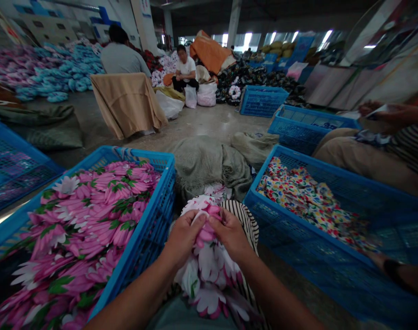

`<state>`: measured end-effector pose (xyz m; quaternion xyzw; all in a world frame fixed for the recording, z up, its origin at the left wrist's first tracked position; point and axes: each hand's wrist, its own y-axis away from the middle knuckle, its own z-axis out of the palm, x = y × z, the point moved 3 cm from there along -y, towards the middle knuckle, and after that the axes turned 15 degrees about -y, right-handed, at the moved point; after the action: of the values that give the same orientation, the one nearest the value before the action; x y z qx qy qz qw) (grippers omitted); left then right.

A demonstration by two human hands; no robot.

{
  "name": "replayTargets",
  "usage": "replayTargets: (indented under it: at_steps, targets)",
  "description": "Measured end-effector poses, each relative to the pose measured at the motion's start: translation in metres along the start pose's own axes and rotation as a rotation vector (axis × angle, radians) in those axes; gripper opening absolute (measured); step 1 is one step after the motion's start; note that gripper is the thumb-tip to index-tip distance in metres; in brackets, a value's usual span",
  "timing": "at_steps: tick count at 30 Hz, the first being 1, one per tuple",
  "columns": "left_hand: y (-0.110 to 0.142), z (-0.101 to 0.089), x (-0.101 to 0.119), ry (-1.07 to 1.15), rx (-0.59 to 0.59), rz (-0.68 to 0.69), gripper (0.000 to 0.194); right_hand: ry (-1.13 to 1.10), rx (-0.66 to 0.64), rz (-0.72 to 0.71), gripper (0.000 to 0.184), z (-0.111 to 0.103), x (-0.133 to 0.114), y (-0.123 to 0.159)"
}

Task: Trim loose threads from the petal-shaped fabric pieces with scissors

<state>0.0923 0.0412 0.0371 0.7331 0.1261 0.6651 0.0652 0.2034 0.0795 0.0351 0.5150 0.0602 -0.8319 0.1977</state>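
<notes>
Over my lap, my left hand (185, 233) and my right hand (233, 231) pinch a pink-and-white flower-shaped piece (206, 236) between thumbs and fingers. Both hands are closed on it, side by side. Whether it is plastic or fabric I cannot tell. More white and pink flower pieces (210, 266) lie heaped on my lap below the hands, over a black-and-white striped cloth (245, 215). To the left, a blue crate (167, 160) is filled with pink flower pieces (116, 201) with green leaf-like parts. Some fingertips are hidden behind the held piece.
On the right stands a blue crate (280, 153) of colourful patterned pieces (298, 197). A co-worker's hands (387, 114) hold something pale beyond it. Ahead lie green-grey sacks (209, 165) and a cloth-draped chair (126, 101). Two people sit farther back among heaps of goods.
</notes>
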Motion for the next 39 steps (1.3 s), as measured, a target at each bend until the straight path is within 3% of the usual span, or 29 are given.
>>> replayTargets:
  at_steps: [4, 7, 11, 15, 18, 21, 25, 27, 29, 33, 34, 36, 39]
  targets:
    - [0.008, -0.003, 0.01, -0.078, -0.025, 0.193, 0.026, 0.038, -0.014, 0.024, 0.02, 0.0, -0.004, 0.001]
    - [0.004, -0.004, 0.001, 0.174, 0.036, 0.04, 0.016, 0.009, -0.025, 0.023, 0.019, 0.002, -0.006, 0.004]
    - [-0.005, -0.006, -0.005, 0.462, 0.046, -0.112, 0.007, -0.335, -0.049, 0.118, 0.027, 0.001, -0.002, 0.009]
    - [0.0, -0.007, 0.014, 0.662, -0.134, -0.19, 0.009, -0.741, -0.056, 0.309, 0.029, -0.001, 0.007, 0.011]
    - [0.01, -0.003, 0.032, 0.89, -0.348, -0.224, 0.017, -0.86, -0.069, 0.47, 0.029, 0.004, 0.014, 0.011]
    - [0.017, 0.001, 0.039, 0.893, -0.446, -0.161, 0.033, -0.861, -0.035, 0.537, 0.028, 0.011, 0.013, 0.007]
    - [0.018, 0.002, 0.032, 0.686, -0.398, -0.051, 0.029, -0.79, 0.132, 0.348, 0.023, 0.01, 0.0, 0.001]
    - [0.019, 0.002, 0.028, 0.705, -0.45, -0.062, 0.023, -0.72, 0.094, 0.331, 0.025, 0.012, -0.004, 0.002]
    - [0.021, 0.001, 0.028, 0.821, -0.488, -0.055, 0.018, -0.659, 0.005, 0.403, 0.027, 0.017, -0.002, 0.005]
    - [0.028, -0.004, 0.036, 0.875, -0.607, -0.088, 0.028, -0.564, -0.158, 0.54, 0.032, 0.029, 0.009, 0.009]
    - [0.028, -0.01, 0.039, 0.854, -0.579, -0.103, 0.029, -0.55, -0.181, 0.547, 0.032, 0.031, 0.01, 0.009]
    - [0.024, -0.036, 0.049, 0.794, -0.376, -0.086, 0.028, -0.537, -0.2, 0.534, 0.031, 0.03, 0.009, 0.006]
    - [0.014, -0.109, 0.065, 0.596, 0.195, 0.123, 0.023, -0.544, -0.198, 0.489, 0.03, 0.02, 0.0, 0.002]
